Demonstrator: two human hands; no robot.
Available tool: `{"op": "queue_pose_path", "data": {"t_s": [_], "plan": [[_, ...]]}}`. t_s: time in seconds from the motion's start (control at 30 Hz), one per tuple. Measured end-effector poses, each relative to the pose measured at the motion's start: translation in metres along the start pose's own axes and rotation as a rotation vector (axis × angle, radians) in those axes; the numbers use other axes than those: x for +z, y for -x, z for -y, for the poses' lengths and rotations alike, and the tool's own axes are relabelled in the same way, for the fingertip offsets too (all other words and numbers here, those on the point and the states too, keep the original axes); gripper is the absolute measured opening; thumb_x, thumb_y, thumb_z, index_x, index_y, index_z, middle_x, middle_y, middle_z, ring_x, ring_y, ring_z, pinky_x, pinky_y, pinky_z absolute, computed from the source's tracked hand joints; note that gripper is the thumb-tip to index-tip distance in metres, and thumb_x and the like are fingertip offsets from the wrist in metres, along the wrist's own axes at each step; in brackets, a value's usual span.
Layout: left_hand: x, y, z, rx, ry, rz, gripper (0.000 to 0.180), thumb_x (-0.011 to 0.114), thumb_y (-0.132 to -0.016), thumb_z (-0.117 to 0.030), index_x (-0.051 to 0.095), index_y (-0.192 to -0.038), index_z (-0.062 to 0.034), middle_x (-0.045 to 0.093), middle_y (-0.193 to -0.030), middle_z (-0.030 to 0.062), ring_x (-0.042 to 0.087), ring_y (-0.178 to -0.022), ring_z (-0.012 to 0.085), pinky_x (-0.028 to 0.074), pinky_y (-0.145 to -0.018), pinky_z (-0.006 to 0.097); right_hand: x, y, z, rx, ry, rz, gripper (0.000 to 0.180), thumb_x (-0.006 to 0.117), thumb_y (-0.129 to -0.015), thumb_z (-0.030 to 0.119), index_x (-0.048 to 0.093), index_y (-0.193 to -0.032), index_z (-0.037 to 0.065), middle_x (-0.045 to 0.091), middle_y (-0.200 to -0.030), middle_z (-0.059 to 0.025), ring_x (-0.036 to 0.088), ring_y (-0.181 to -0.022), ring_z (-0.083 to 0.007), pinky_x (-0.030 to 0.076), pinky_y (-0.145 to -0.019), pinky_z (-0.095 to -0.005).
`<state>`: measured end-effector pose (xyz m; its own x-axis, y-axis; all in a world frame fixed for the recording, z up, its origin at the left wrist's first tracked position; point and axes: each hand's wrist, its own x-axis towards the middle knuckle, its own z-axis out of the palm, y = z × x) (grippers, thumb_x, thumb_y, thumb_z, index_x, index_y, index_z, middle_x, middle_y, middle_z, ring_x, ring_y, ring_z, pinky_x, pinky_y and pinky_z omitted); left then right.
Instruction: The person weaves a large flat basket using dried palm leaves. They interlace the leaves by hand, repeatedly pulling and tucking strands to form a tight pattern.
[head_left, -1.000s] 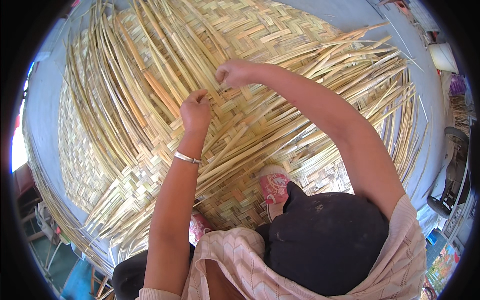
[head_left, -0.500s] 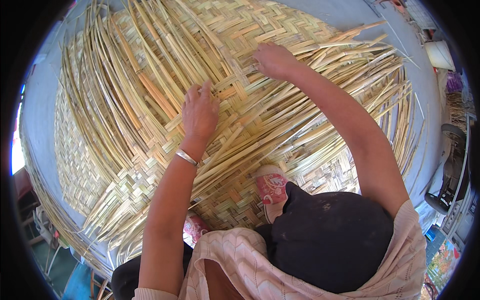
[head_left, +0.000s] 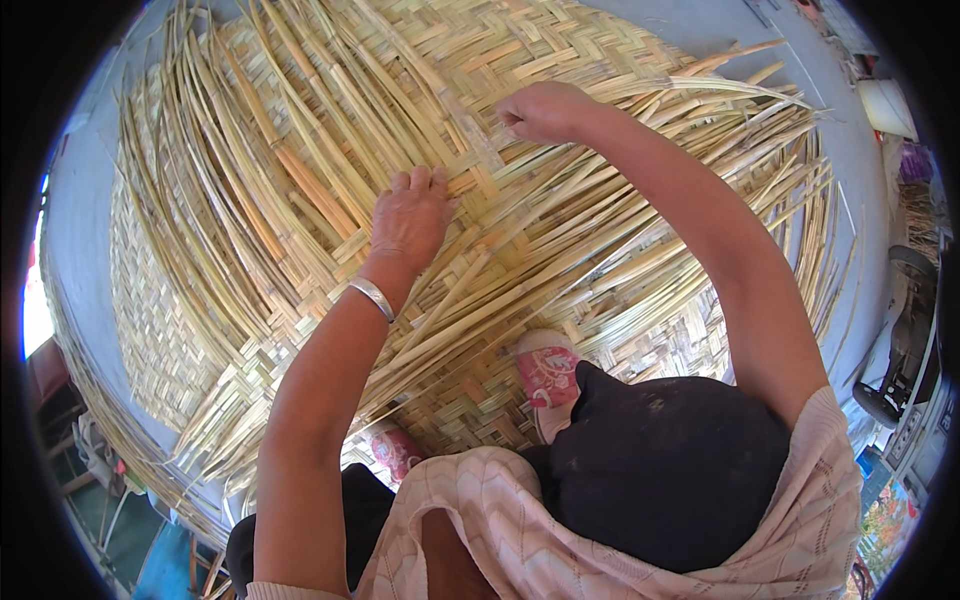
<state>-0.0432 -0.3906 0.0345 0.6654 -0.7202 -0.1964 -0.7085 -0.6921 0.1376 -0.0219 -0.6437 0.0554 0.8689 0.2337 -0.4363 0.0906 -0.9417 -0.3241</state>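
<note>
2 hands on the mat (head_left: pixel 300 200), both on its middle weave. Left hand (head_left: pixel 412 215) flat, fingers together, pressing crossed strips (head_left: pixel 560 230) down near the woven centre. Right hand (head_left: pixel 545 110) curled shut further out, seemingly pinching 1 strip, though grip hidden under knuckles. Best kept so: firm downward press with the left to hold the crossings tight, steady pull with the right along the strip's own line, no twisting, likely to split otherwise. Mat spread over grey ground (head_left: pixel 80 230), under both feet; pink shoe (head_left: pixel 548 368) planted on it near the knee. Loose strip ends fanning past the finished weave to left and right, free to swing. Clutter at right rim, well apart from the hands.
</note>
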Motion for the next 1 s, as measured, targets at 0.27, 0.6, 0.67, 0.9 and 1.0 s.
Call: {"op": "queue_pose_path", "data": {"t_s": [0.27,0.6,0.67,0.9,1.0], "plan": [[-0.007,-0.002,0.003,0.044,-0.017,0.016,0.042,0.057,-0.088,-0.031,0.053,-0.121,-0.0041,0.055,-0.106,0.0117,0.054,-0.103,0.0299,0.048,-0.083,0.041,0.007,0.017,0.025,-0.061,0.332,-0.239,0.018,0.053,-0.081,0.012,0.067,-0.093,0.011,0.066,-0.086,-0.0127,0.063,-0.085,-0.0317,0.05,-0.071,-0.0421],[-0.012,0.088,0.044,0.058,0.3,0.056,0.033,0.057,-0.088,-0.026,0.06,-0.115,-0.0075,0.061,-0.109,0.0109,0.058,-0.102,0.0311,0.048,-0.086,0.039,0.058,0.082,0.076,0.087,-0.703,-0.08,0.018,0.059,-0.089,0.023,0.062,-0.094,0.005,0.066,-0.082,-0.0064,0.064,-0.073,-0.0179,0.051,-0.066,-0.0329],[-0.01,0.112,0.052,-0.045,0.484,0.277,0.03,0.058,-0.087,-0.027,0.062,-0.11,-0.0075,0.064,-0.098,0.012,0.062,-0.09,0.0314,0.05,-0.082,0.039,0.072,0.091,0.087,0.267,-1.006,0.094,0.022,0.059,-0.09,0.025,0.063,-0.097,0.004,0.066,-0.083,-0.0065,0.065,-0.07,-0.0161,0.052,-0.062,-0.0297],[-0.031,0.171,0.069,-0.05,0.354,0.434,0.026,0.059,-0.088,-0.029,0.061,-0.104,-0.0092,0.063,-0.097,0.0102,0.062,-0.087,0.0296,0.05,-0.08,0.04,0.107,0.13,0.123,0.268,-1.378,0.461,0.021,0.057,-0.094,0.023,0.061,-0.096,0.003,0.066,-0.084,-0.0061,0.065,-0.069,-0.0123,0.052,-0.061,-0.0242],[-0.03,0.191,0.063,0.167,0.209,0.459,0.03,0.063,-0.085,-0.029,0.062,-0.106,-0.0083,0.061,-0.095,0.0113,0.06,-0.089,0.0308,0.049,-0.081,0.042,0.123,0.144,0.137,0.397,-1.552,0.583,0.023,0.056,-0.094,0.024,0.06,-0.099,0.002,0.065,-0.086,-0.0071,0.065,-0.071,-0.013,0.052,-0.061,-0.024]]}}
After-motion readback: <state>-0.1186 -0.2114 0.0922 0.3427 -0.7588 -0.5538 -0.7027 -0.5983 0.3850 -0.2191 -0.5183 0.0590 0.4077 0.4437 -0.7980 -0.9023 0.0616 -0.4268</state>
